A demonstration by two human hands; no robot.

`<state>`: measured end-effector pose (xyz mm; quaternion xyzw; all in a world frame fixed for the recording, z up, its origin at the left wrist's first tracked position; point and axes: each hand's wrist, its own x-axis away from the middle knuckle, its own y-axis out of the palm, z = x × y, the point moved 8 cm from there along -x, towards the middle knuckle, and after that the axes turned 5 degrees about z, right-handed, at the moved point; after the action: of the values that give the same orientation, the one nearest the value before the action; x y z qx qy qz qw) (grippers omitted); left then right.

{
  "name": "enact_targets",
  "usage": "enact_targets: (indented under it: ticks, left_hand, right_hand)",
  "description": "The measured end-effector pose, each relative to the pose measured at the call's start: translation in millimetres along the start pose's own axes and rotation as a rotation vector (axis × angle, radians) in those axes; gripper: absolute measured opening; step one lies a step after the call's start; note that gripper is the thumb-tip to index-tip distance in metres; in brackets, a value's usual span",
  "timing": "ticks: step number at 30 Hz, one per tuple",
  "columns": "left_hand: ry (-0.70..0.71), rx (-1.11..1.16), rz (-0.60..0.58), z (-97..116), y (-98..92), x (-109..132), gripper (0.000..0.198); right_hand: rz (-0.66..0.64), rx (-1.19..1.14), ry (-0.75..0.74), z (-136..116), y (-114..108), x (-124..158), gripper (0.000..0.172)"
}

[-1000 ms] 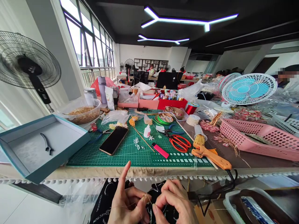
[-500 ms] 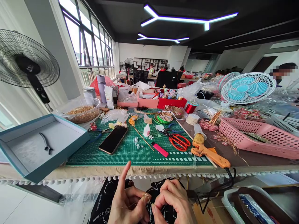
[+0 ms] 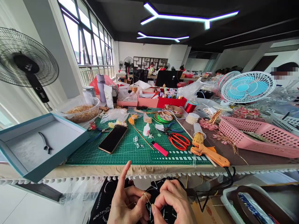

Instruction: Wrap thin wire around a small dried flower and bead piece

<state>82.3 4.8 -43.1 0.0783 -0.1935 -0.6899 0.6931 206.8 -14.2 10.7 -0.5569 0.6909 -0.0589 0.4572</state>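
Over my lap, in front of the table edge, my left hand (image 3: 128, 202) pinches a thin gold-coloured wire (image 3: 148, 199) between thumb and fingers, its index finger pointing up. Close on its right, my right hand (image 3: 173, 202) grips the same wire between thumb and forefinger. The wire runs across the small gap between the hands, with a crossing or loop near the left fingertips. Whether something tiny sits on it is too small to tell. Beyond the hands lies a green cutting mat (image 3: 93, 158) with clear beads (image 3: 135, 140), a white glue bottle (image 3: 146, 129) and a pink lighter (image 3: 159, 148).
On the mat are a phone (image 3: 113, 139) and red-handled scissors (image 3: 179, 141). An orange glue gun (image 3: 209, 152) lies at the mat's right edge, its cord hanging down. A blue box (image 3: 44, 146) stands left, a pink basket (image 3: 259, 137) right. A plastic tub (image 3: 233, 199) is low at right.
Both hands keep nearly the same pose and grip on the wire. The view has shifted very slightly.
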Motion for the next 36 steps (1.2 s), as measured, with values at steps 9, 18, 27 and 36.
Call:
enact_targets:
  ticks: [9,18,27,36]
  left_hand:
    - [-0.016,0.016,0.0,-1,0.6,1,0.104]
    - [-0.015,-0.018,0.006,-1,0.2,1,0.104]
    - [0.287,-0.34,-0.042,-13,-10.3,2,0.075]
    - [0.61,-0.613,-0.173,17,5.4,11,0.073]
  right_hand:
    - [0.018,-0.021,0.016,2,0,2,0.018]
    - [0.005,0.005,0.02,3,1,3,0.018]
    - [0.035,0.015,-0.02,8,3,4,0.016]
    - [-0.299,-0.133,0.344,17,14,-3,0.019]
